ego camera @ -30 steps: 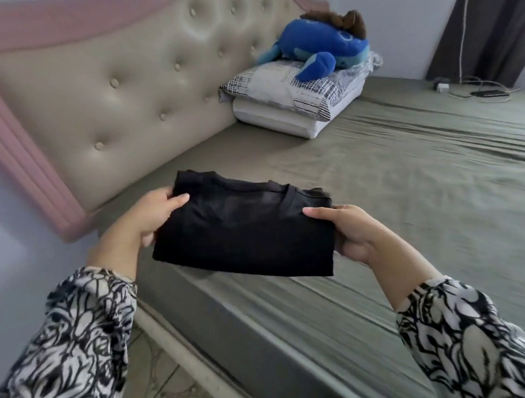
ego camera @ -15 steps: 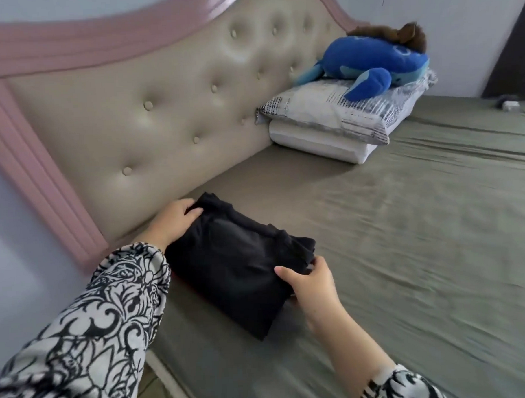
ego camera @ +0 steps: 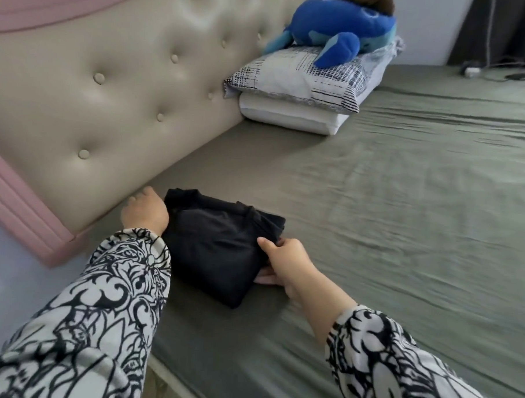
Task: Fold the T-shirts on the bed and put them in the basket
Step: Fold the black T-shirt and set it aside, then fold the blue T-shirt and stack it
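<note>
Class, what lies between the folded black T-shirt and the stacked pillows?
Head view: only bare green bedsheet separates the folded black T-shirt from the stacked pillows.

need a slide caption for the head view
Both hands, left and right, hold a folded black T-shirt on the bed near the headboard.

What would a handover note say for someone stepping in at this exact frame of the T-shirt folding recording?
Left hand: at the far-left edge of the folded black T-shirt; its fingers are hidden, so the grip is unclear.
Right hand: thumb on top, fingers tucked under the shirt's near-right edge, pinching it.
The shirt lies folded on the green bed sheet, near the headboard.
Done: this shirt is folded.
Left: put it in the basket, which is not in view. No other T-shirts are visible on the bed.
</note>
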